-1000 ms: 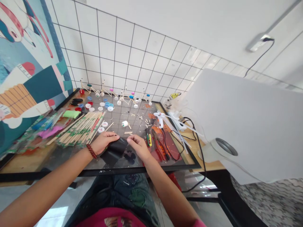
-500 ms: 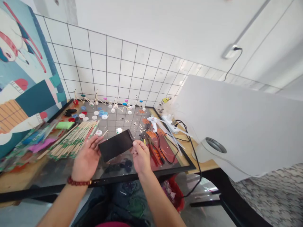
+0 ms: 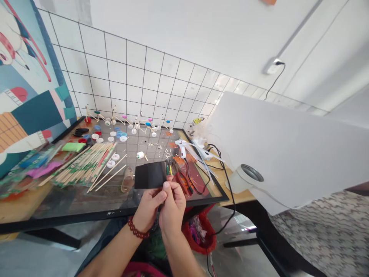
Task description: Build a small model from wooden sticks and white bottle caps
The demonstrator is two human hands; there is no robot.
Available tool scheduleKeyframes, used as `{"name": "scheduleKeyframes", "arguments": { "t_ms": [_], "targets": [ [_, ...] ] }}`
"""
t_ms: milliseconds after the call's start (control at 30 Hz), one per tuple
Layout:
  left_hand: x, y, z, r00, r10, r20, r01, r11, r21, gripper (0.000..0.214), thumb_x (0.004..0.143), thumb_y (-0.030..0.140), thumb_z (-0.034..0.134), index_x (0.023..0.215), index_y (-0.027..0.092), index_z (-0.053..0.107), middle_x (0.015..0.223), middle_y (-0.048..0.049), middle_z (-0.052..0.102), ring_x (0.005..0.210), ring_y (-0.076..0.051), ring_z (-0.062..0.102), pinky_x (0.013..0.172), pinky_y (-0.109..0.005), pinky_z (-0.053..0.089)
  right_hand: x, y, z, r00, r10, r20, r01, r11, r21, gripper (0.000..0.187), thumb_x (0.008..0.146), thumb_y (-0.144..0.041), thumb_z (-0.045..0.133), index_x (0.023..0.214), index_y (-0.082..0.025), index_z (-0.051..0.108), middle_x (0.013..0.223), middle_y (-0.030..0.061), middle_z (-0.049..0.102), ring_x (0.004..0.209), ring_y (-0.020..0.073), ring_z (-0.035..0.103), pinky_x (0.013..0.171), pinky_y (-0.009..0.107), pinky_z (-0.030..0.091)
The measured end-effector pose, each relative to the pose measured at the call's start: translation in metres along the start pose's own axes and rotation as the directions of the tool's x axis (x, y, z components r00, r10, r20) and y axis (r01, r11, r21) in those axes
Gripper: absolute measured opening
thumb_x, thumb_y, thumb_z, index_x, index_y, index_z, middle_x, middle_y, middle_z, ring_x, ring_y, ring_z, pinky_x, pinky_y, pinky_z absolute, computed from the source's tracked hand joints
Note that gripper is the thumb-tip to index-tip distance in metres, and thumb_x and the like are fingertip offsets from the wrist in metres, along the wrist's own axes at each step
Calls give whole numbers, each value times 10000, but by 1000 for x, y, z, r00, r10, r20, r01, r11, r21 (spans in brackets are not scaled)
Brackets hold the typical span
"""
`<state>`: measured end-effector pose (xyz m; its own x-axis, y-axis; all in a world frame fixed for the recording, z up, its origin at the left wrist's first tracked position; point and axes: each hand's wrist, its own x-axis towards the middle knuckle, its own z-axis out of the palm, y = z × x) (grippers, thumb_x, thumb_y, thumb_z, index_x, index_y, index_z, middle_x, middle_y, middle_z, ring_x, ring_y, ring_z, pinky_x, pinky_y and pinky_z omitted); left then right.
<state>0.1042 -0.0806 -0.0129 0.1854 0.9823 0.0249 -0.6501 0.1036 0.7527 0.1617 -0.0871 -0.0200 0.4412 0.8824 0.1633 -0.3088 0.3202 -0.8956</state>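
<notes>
Both my hands hold a black rectangular sheet (image 3: 150, 175) up over the near edge of the glass-topped table (image 3: 86, 207). My left hand (image 3: 148, 207), with a red bead bracelet on its wrist, pinches the sheet's lower edge. My right hand (image 3: 173, 206) presses against the left one and grips the same lower edge, fingers closed. The sheet stands roughly upright between me and the table.
Wooden sticks (image 3: 86, 165) lie in a bundle at left beside coloured foam pieces (image 3: 43, 167). Bottle caps (image 3: 115, 135) and stick models (image 3: 135, 123) sit at the back. A white glue gun (image 3: 182, 146), pliers (image 3: 181, 181), cables and a tape roll (image 3: 245, 179) lie at right, under a large white board (image 3: 288, 154).
My hands came together and drew toward me off the table, lifting the black sheet from flat on the glass to upright. The view shifted right.
</notes>
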Motion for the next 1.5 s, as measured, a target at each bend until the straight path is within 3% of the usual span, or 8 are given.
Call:
{"name": "scheduleKeyframes", "arguments": {
  "t_ms": [300, 400, 500, 633, 867, 1100, 1233, 1500],
  "targets": [
    [-11, 18, -13, 948, 102, -302, -51, 984, 172, 385, 647, 510, 926, 809, 174, 834, 860, -103, 827, 922, -274, 769, 939, -384, 591, -6, 2, -20, 990, -17, 142, 26, 998, -63, 220, 858, -435, 744, 839, -215, 735, 754, 12, 653, 725, 179, 573, 708, 305, 492],
    [-16, 23, -19, 960, 117, -254, -32, 949, 315, 388, 648, 524, 921, 791, 174, 832, 824, -95, 820, 840, -265, 761, 872, -372, 616, 2, -8, -24, 984, 17, 175, 0, 995, -96, 247, 801, -395, 788, 977, -229, 739, 806, -2, 641, 736, 173, 573, 714, 301, 496],
    [-23, 29, -20, 984, 110, -137, -47, 916, 399, 360, 656, 482, 922, 858, 195, 843, 871, -77, 827, 876, -281, 762, 924, -397, 614, 4, -14, -16, 959, 107, 263, -94, 994, -64, 220, 789, -404, 786, 767, -214, 676, 734, -15, 582, 682, 156, 529, 661, 285, 474],
    [-28, 33, -21, 999, 29, -25, -15, 895, 446, 312, 711, 503, 869, 758, 196, 835, 769, -73, 801, 800, -280, 747, 882, -402, 618, -2, -13, -5, 970, 143, 195, -149, 989, 21, 378, 764, -432, 804, 605, -200, 552, 671, -30, 488, 629, 125, 444, 578, 253, 406],
    [-26, 29, -25, 992, 68, -104, 2, 831, 557, 341, 717, 498, 849, 646, 168, 799, 640, -57, 736, 693, -243, 686, 698, -328, 575, -9, -8, 0, 963, 214, 161, -227, 972, 63, 360, 716, -468, 823, 645, -202, 592, 630, -36, 480, 598, 117, 413, 538, 237, 385],
    [-25, 32, -39, 999, 32, -29, -13, 864, 503, 304, 769, 490, 810, 766, 186, 814, 699, -54, 749, 703, -233, 680, 726, -340, 594, -10, -8, 4, 949, 256, 184, -282, 950, 133, 402, 654, -418, 871, 560, -191, 553, 647, -50, 436, 522, 76, 344, 455, 217, 308],
    [-28, 21, -50, 987, 160, -29, -114, 809, 577, 256, 797, 457, 812, 866, 212, 841, 850, -84, 788, 919, -286, 727, 953, -391, 579, -11, -5, 8, 956, 260, 138, -280, 948, 152, 459, 628, -440, 863, 523, -201, 485, 646, -53, 412, 472, 59, 270, 405, 220, 255],
    [-40, -3, -43, 930, 315, -187, -165, 816, 555, 207, 832, 446, 797, 843, 247, 853, 875, -91, 801, 1053, -313, 721, 1036, -378, 536, -15, 0, 18, 981, 164, 103, -178, 972, 156, 401, 692, -372, 807, 539, -209, 473, 710, -18, 429, 609, 115, 390, 578, 261, 433]
  ]
}}
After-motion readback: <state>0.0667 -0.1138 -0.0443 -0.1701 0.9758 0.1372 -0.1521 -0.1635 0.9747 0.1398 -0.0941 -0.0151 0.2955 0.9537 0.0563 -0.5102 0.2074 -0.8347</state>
